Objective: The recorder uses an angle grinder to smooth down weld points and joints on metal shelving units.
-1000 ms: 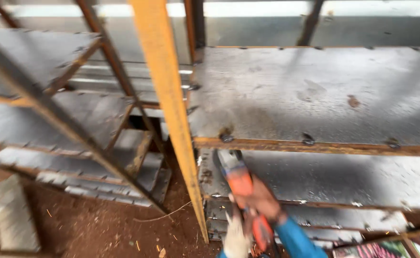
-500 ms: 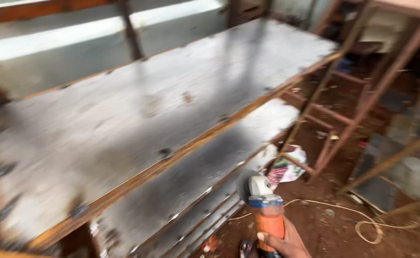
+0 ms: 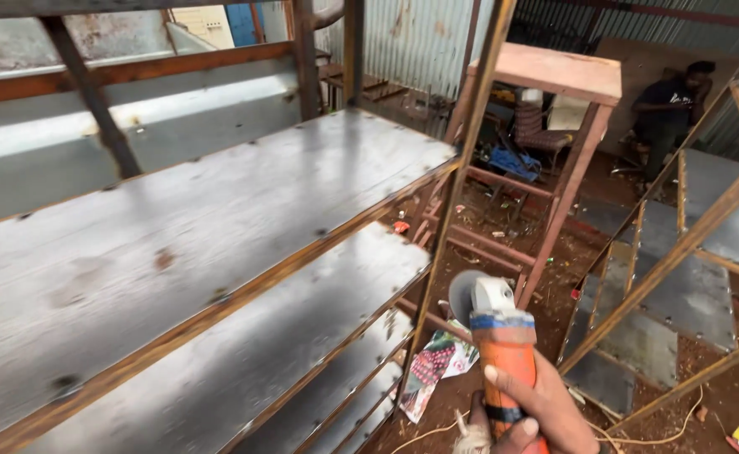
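My right hand grips the orange body of an angle grinder at the bottom of the head view. The tool points away from me, its grey disc and guard up front. The disc hangs in the air just right of a rusty upright bar of a steel shelf rack and touches nothing. The rack's bare sheet-metal shelves run off to the left in tiers. My left hand does not show clearly; only a frayed cord end sits below the grinder.
A second metal rack leans on the right. A reddish steel frame with a flat top stands behind. A person sits at the back. Patterned cloth and a cable lie on the red dirt floor.
My view has swung right and lifted from the rack's left side to its right end. The grinder stays in my hand and now points at the open gap beside the upright.
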